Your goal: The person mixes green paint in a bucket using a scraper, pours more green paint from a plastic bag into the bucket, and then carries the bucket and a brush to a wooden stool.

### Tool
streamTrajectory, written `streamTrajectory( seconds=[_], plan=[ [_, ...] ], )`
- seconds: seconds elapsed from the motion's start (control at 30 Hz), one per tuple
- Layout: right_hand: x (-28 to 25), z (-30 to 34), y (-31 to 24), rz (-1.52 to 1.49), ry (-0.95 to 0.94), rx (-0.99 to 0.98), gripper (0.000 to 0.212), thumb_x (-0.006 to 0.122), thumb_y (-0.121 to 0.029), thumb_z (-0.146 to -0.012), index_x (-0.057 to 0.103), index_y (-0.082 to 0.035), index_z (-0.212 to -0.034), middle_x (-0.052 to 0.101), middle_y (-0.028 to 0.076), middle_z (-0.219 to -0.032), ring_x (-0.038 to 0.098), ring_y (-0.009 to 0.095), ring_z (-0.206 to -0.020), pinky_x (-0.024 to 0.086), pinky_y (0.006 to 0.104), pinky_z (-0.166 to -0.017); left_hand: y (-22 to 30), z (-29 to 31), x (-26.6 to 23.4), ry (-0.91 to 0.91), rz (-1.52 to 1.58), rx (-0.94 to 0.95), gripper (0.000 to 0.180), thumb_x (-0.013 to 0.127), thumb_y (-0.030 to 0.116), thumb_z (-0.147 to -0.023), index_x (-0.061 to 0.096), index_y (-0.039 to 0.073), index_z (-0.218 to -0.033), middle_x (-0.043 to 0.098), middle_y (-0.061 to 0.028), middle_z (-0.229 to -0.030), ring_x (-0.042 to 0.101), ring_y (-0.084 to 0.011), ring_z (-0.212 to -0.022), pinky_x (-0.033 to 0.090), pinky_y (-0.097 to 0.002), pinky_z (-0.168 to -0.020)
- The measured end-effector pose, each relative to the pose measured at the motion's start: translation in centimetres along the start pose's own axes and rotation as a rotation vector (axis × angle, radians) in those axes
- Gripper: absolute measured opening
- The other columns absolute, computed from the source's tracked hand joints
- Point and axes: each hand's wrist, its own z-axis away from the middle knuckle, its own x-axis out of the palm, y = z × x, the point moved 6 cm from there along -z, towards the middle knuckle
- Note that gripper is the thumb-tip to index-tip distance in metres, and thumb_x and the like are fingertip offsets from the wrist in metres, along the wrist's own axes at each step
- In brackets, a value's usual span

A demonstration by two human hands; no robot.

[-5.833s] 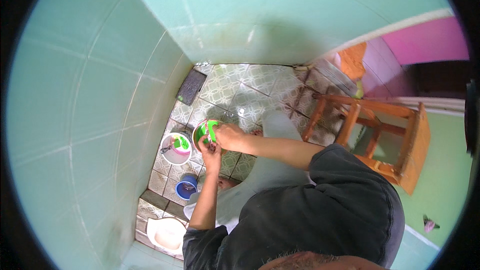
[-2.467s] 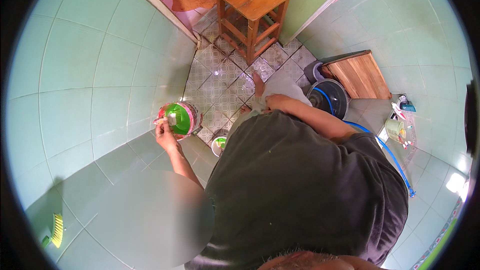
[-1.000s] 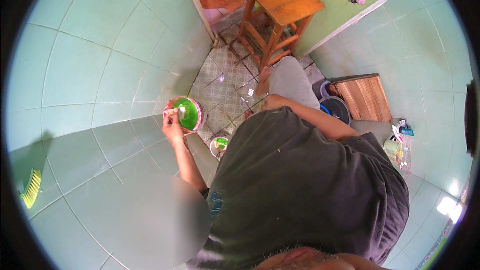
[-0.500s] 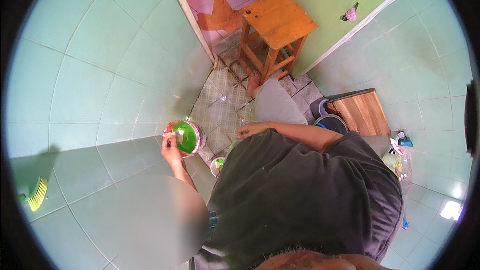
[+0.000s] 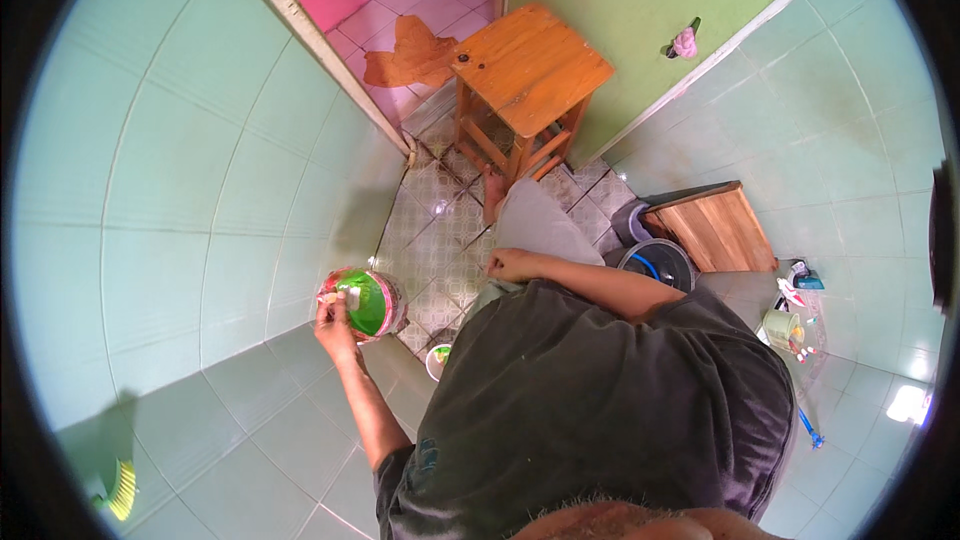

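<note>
A round tub (image 5: 390, 312) with a bright green inside and a red-and-white outer side stands by the left wall. My left hand (image 5: 336, 328) is at its left rim, fingertips pinched together around something small and pale that I cannot make out. A whitish piece (image 5: 353, 298) shows just beside those fingers, against the green. My right hand (image 5: 512, 265) rests loosely curled on my bent leg, with nothing visible in it. Close to my left side sits a small white cup (image 5: 437, 364) with something green in it, partly hidden by my dark shirt.
Ahead stands a wooden stool (image 5: 535, 65), with my bare foot (image 5: 494, 195) near its legs. At the right are a dark bucket (image 5: 660, 262), a leaning wooden board (image 5: 715, 230) and a pale container (image 5: 782, 328). A yellow-bristled brush (image 5: 122, 490) is at lower left.
The view has shifted slightly, so the stool sits lower and further left in the picture. My left hand stays at the tub's rim; my right hand keeps resting on my leg.
</note>
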Motion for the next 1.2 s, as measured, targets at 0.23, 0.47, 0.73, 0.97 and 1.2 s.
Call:
streamTrajectory(
  seconds=[0.23,0.47,0.73,0.97,1.2],
  plan=[
    [-23.6,3.6,-1.2,-0.035,1.152,-0.126,0.026,0.062,-0.022,-0.089,0.06,-0.001,-0.105,0.063,0.017,-0.096,0.062,0.033,-0.087,0.048,0.0427,-0.077,6.2,-3.6,6.3,-0.114,-0.079,0.04,0.019,0.074,0.021,-0.09,0.07,0.004,-0.098,0.063,0.0021,-0.086,0.053,-0.0071,-0.076,0.042,-0.0225,-0.07],
    [-39.9,0.1,3.4,0.614,1.493,-0.002,0.056,0.065,-0.037,-0.088,0.051,0.004,-0.124,0.051,0.026,-0.126,0.048,0.044,-0.116,0.04,0.0519,-0.098,13.0,-7.5,15.2,-0.245,-0.104,0.075,0.022,0.074,0.022,-0.09,0.07,0.004,-0.102,0.064,-0.0001,-0.09,0.053,-0.0076,-0.081,0.042,-0.023,-0.075],
    [-40.7,-5.7,5.6,0.812,1.297,0.203,0.068,0.05,-0.052,-0.093,0.047,-0.001,-0.138,0.043,0.026,-0.142,0.034,0.042,-0.138,0.023,0.057,-0.114,18.7,-11.2,22.9,-0.348,-0.119,0.159,0.019,0.073,0.016,-0.091,0.071,0.001,-0.102,0.067,-0.0017,-0.095,0.058,-0.0087,-0.086,0.047,-0.0241,-0.081],
    [-41.1,-5.9,6.1,0.8,1.26,0.214,0.065,0.05,-0.049,-0.093,0.047,-0.003,-0.139,0.041,0.024,-0.145,0.03,0.041,-0.14,0.021,0.0564,-0.115,22.1,-14.0,28.2,-0.412,-0.109,0.185,0.019,0.074,0.014,-0.09,0.072,0.002,-0.104,0.069,-0.0036,-0.1,0.06,-0.0091,-0.091,0.047,-0.0244,-0.084],
    [-41.4,-5.5,6.1,0.78,1.243,0.211,0.063,0.049,-0.045,-0.094,0.047,-0.001,-0.138,0.038,0.025,-0.147,0.028,0.042,-0.141,0.018,0.0571,-0.116,23.9,-16.9,32.6,-0.476,-0.155,0.184,0.02,0.075,0.017,-0.089,0.072,0.003,-0.104,0.068,-0.0007,-0.091,0.058,-0.0069,-0.082,0.047,-0.0217,-0.074]
  ],
)
